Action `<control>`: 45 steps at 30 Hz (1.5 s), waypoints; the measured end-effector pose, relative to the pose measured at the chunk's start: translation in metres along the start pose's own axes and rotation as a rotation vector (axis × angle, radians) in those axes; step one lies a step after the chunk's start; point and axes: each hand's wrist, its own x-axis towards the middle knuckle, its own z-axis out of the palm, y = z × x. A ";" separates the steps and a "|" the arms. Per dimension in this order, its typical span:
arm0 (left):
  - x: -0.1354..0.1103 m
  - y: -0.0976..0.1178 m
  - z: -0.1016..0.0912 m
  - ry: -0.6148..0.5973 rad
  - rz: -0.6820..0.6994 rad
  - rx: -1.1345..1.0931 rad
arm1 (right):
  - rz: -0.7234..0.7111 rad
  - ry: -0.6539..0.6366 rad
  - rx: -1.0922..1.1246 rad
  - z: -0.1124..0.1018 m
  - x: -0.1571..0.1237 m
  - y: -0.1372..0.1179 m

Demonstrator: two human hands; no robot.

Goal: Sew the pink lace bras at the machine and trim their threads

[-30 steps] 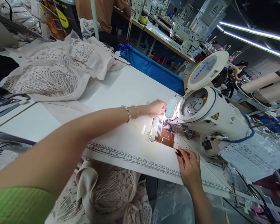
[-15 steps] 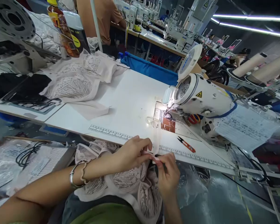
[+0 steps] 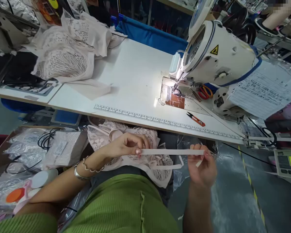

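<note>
A narrow pale strap (image 3: 168, 151) is stretched level between my two hands, above my lap. My left hand (image 3: 129, 145) pinches one end between thumb and fingers. The other end is gripped in my right hand (image 3: 202, 163), with a short tail sticking out below the fingers. Under the strap, a beige lace bra (image 3: 135, 161) lies across my lap, and a loose strap loop (image 3: 171, 166) hangs by it. Both hands are in front of the table edge, apart from the sewing machine (image 3: 220, 53).
Orange-handled thread snips (image 3: 196, 119) lie beside a printed ruler (image 3: 145, 117) on the white table (image 3: 133, 77). More lace bras (image 3: 68, 55) are piled at the left. A box of plastic-bagged parts (image 3: 63, 145) stands left of my lap. A blue cloth bin (image 3: 150, 34) hangs behind the table.
My hands were close together at the table edge; now they are apart and lower, with the strap drawn out between them. My right hand has moved right. The view has tilted down.
</note>
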 end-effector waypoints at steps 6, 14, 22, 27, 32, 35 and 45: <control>-0.008 -0.028 0.015 0.134 -0.099 -0.357 | 0.096 0.031 0.003 -0.024 0.000 0.014; 0.010 -0.026 0.036 0.002 -0.220 -0.165 | -0.115 -0.238 -0.673 0.005 -0.005 0.037; 0.010 -0.026 0.034 -0.001 -0.232 -0.163 | 0.189 -0.487 -0.228 0.016 -0.011 0.046; -0.004 -0.028 0.019 0.012 -0.236 -0.186 | 0.116 -0.251 -0.078 -0.001 -0.002 0.037; -0.009 -0.031 0.014 0.036 -0.238 -0.198 | 0.074 -0.142 -0.041 -0.013 0.003 0.027; -0.009 -0.030 0.015 0.045 -0.242 -0.199 | 0.056 -0.122 -0.045 -0.017 0.003 0.026; -0.009 -0.024 0.012 0.078 -0.191 0.008 | 0.039 -0.138 0.056 -0.027 0.006 0.020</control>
